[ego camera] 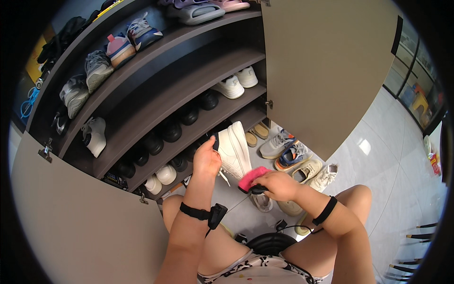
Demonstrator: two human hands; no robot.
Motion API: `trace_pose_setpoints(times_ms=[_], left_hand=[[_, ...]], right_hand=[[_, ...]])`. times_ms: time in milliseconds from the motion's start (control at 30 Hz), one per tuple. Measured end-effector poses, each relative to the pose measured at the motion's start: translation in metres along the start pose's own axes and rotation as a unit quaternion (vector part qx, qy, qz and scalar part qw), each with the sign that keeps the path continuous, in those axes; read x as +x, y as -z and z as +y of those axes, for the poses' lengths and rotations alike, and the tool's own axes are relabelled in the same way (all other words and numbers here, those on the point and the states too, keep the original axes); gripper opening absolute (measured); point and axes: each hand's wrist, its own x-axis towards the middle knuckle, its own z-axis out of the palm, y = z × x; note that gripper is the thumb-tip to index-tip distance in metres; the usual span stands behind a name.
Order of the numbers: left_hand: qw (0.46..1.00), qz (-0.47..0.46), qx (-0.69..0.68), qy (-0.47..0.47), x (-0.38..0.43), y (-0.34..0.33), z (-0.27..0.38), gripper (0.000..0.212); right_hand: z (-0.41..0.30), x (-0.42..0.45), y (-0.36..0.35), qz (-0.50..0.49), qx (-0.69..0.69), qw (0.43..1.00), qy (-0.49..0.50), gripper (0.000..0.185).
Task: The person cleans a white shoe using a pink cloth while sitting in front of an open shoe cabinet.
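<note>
My left hand grips a white sneaker by its dark-lined collar, with the sole turned to the right and a white lace dangling below. In my right hand is a pink fuzzy cleaning brush with a black underside. The pink pad is at the sneaker's toe end; whether it presses on the surface is hard to tell. Beneath the brush, a greyish sneaker rests on the floor, partly hidden.
An open shoe cabinet holds several sneakers and black shoes. Its doors swing out on both sides. More sneakers stand on the grey tiled floor. A black round seat is under me. Slippers lie on an upper shelf.
</note>
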Motion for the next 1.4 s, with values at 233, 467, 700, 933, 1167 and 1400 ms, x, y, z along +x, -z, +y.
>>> trace_pose_setpoints(times_ms=[233,467,700,933,1167,1400], left_hand=[[0.95,-0.176,0.255,-0.037,-0.02,-0.01,0.008,0.02],[0.552,-0.374,0.701,-0.251,-0.055,-0.016,-0.034,0.029],[0.448,-0.432,0.702,-0.344,-0.054,-0.01,-0.035,0.021],[0.39,-0.429,0.694,-0.428,-0.054,-0.003,-0.032,0.018],[0.393,-0.351,0.718,-0.455,-0.067,-0.011,-0.007,0.019],[0.374,-0.293,0.726,-0.497,-0.091,-0.033,0.074,0.02]], right_hand=[[0.02,-0.012,0.008,-0.064,-0.119,0.96,-0.243,0.025],[0.031,-0.012,0.038,0.138,-0.069,0.921,-0.359,0.029],[0.055,-0.017,0.05,0.233,0.096,0.882,-0.4,0.032],[0.013,-0.008,0.071,0.301,0.351,0.8,-0.383,0.022],[0.032,0.007,0.067,0.387,0.529,0.669,-0.35,0.023],[0.024,0.039,0.067,0.367,0.646,0.615,-0.264,0.023]])
